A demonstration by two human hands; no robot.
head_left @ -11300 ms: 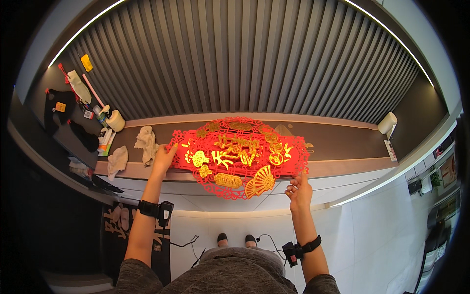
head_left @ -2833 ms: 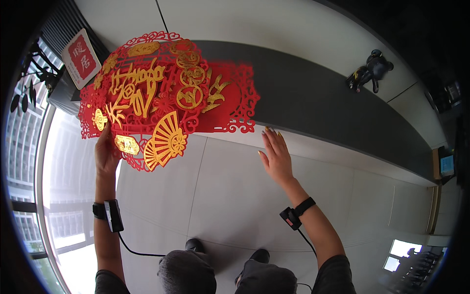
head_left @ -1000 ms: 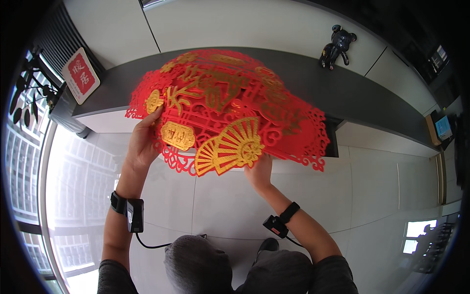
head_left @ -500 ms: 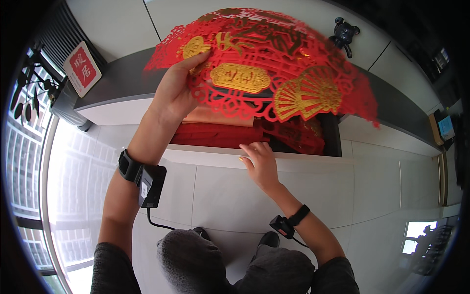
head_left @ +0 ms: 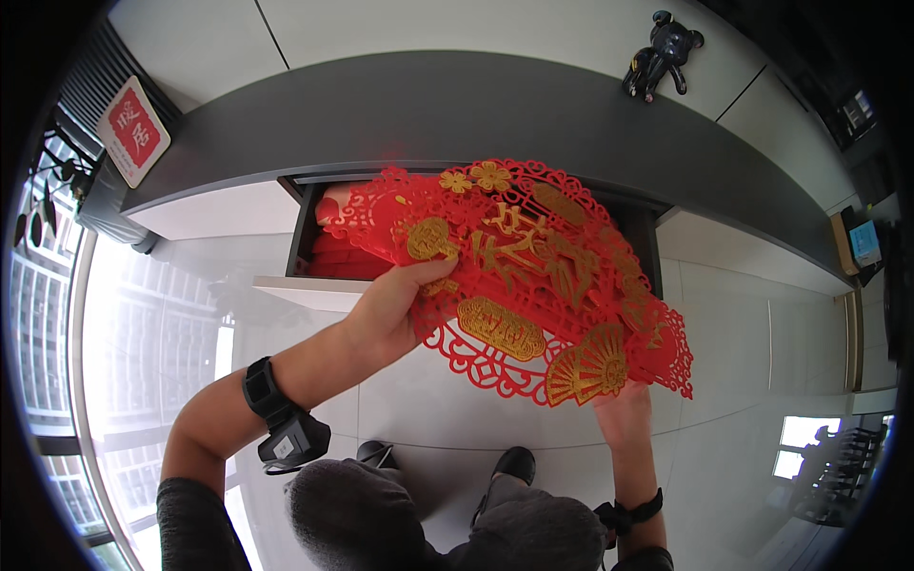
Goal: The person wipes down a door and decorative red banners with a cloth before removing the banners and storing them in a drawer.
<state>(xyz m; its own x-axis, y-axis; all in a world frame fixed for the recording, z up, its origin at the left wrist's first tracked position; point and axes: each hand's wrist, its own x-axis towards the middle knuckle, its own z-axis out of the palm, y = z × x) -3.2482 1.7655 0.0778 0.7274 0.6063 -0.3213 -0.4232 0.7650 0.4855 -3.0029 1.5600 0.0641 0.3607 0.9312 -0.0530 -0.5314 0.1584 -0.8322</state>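
Observation:
A red lacy cut-out festive decoration [head_left: 533,238] with raised gold characters, flowers and fan shapes spreads above the open drawer [head_left: 305,228]. My left hand [head_left: 390,305] is closed on its left part, thumb on top next to a round gold ornament. Under the lower right edge of the decoration is my right hand [head_left: 624,414]; its fingers are hidden behind the red sheet, so their grip does not show. Folded red items [head_left: 338,259] lie in the drawer, mostly covered by the decoration.
The drawer belongs to a cabinet with a long dark top [head_left: 419,105]. On that top stand a glossy black bear figure [head_left: 662,57] at the right and a red-and-white sign [head_left: 135,131] at the left. A potted plant [head_left: 105,200] is by the window.
The decoration has come down and nearer to me in my left hand, over the drawer front. My right hand has left the drawer's edge and moved right, under the decoration's lower right edge.

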